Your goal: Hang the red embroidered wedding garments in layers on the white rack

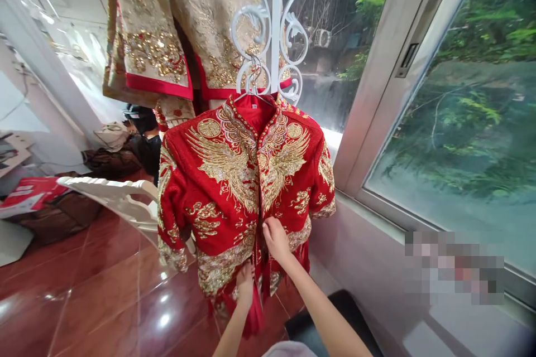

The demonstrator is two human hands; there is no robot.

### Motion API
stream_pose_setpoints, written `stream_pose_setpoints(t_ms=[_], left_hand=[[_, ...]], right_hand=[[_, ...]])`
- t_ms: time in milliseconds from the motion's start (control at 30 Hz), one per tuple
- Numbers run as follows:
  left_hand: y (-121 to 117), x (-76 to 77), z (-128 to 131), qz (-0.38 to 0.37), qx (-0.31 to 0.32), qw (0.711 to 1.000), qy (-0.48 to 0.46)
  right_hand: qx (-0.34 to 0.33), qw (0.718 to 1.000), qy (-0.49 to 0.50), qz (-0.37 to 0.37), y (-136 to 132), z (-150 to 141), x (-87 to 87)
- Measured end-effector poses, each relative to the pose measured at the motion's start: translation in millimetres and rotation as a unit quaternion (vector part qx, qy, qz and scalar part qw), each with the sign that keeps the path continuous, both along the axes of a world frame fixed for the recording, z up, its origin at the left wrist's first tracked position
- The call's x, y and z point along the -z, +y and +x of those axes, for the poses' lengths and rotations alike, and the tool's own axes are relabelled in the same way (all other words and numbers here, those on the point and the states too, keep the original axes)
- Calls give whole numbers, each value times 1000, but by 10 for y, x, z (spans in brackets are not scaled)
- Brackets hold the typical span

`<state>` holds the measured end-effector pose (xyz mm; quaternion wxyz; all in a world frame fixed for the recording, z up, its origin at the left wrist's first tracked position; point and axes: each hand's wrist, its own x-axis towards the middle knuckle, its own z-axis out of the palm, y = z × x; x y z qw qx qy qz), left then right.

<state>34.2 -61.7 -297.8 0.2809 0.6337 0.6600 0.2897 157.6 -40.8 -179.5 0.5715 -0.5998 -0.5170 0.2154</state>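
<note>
Forearms at 6 o'clock, right hand pinches jacket front, left hand grip unclear; likely heavy, soft, hold edges.

The loosely curled right hand is at one o'clock from the left hand. The right forearm points toward eleven, the left forearm toward one.

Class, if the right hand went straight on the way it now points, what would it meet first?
The red jacket: the right hand is already at its front opening, so more cloth likely comes first, though depth is hard to judge.
</note>
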Motion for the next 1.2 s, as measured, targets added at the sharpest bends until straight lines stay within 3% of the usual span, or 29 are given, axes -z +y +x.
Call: stream_pose_setpoints(t_ms=[67, 200, 333, 467, 700, 867, 933, 1033, 1200], left_hand=[[-101, 191, -109, -88, -88, 982, -143], [-93, 382, -300, -173, -238, 876, -383], [16, 400, -492, -178, -345, 763, -517], [54, 338, -662, -169, -327, 698, -615], [-108, 179, -658, -199, -325, 617, -689], [-201, -120, -493, -252, -209, 486, -810], [-191, -236, -427, -236, -204, 481, -820], [-184, -336, -381, -238, -217, 505, -801], [-283, -405, -389, -230, -212, 578, -754]], right_hand=[[45, 994, 103, -6, -79, 88, 259], [150, 938, 309, -55, -199, 456, 785], [116, 873, 455, -134, -317, 866, 1146], [59, 824, 534, -178, -473, 989, 1329], [42, 792, 589, -155, -532, 732, 1364], [28, 775, 613, -154, -519, 621, 1249], [14, 774, 618, -141, -522, 589, 1174], [3, 778, 616, -120, -562, 546, 1044], [-50, 797, 588, -131, -744, 498, 786]])
